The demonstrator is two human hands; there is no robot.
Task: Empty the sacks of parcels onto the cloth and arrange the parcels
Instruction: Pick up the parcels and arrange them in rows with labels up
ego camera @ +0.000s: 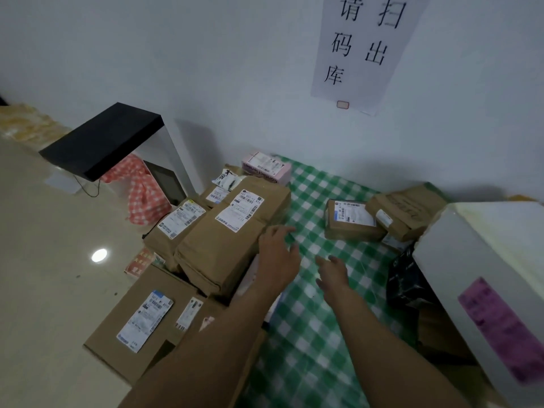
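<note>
Floor, against the wall (206,69): cloth (323,304).
- Left edge of cloth, a pile: flat box (141,316) nearest; big parcel (229,240) behind it, overlapping its far edge; second parcel (176,228) just left of the big one; small box (266,169) at the back, by the wall.
- Right side of cloth: carton (350,220), with a wrapped parcel (406,213) touching it on the right; bag (406,281) nearer; large box (485,275) in front of the bag, at the right edge.
- Left of the pile: stand (103,139), with a bundle (141,195) under it.
- On the wall, above the cloth: sign (362,48).
</note>
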